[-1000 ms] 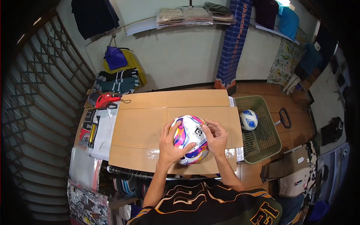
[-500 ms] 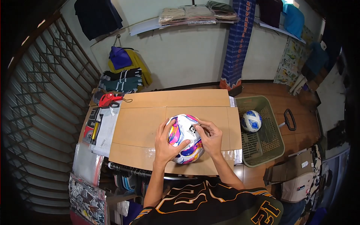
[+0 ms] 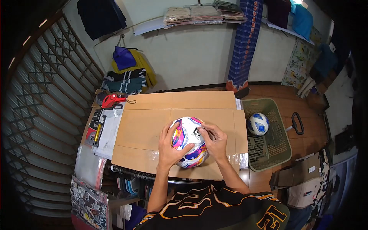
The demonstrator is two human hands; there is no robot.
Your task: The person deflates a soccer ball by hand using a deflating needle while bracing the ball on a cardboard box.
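Note:
A white soccer ball [image 3: 191, 156] with pink, purple and orange swirls and a small black logo rests on a flat cardboard sheet [image 3: 142, 126]. My left hand [image 3: 171, 143] is wrapped round the ball's left side, its thumb across the front and its fingers over the upper left. On the upper right, next to the logo, my right hand [image 3: 215, 140] has thumb and forefinger pinched together against the surface. Whatever lies between those fingertips is too small to make out.
Right of the cardboard stands a green plastic basket [image 3: 268, 163] holding a white and blue ball [image 3: 258, 124]. A red tool [image 3: 113, 101] and a yellow-black hand pump [image 3: 99, 132] lie on the left side. Folded clothes [image 3: 124, 80] are piled behind, near a metal gate [image 3: 46, 84].
Both hands keep their places on the ball. Only the camera view has shifted very slightly.

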